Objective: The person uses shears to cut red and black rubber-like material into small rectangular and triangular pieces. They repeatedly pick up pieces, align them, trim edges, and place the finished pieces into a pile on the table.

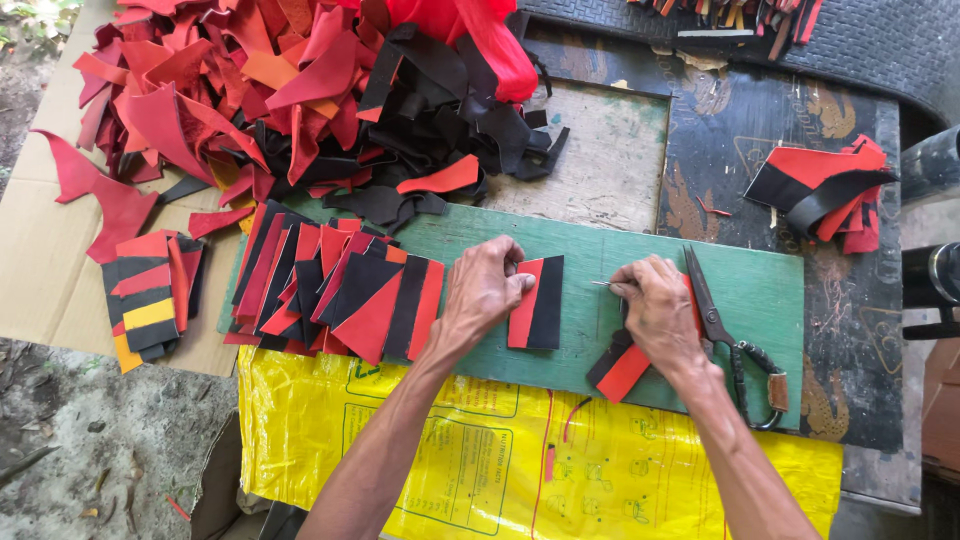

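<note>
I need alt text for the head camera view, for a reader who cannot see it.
Left hand presses a red-and-black piece on a green board; right hand holds a thin pointed tool beside it. Scissors lie right; cut pieces are stacked left.

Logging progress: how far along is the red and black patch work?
Done: stack of joined red-black panels left on the green board. In hand: left hand pins a red-black piece; right hand holds a thin tool, scissors beside. Left: large scrap heap.
</note>
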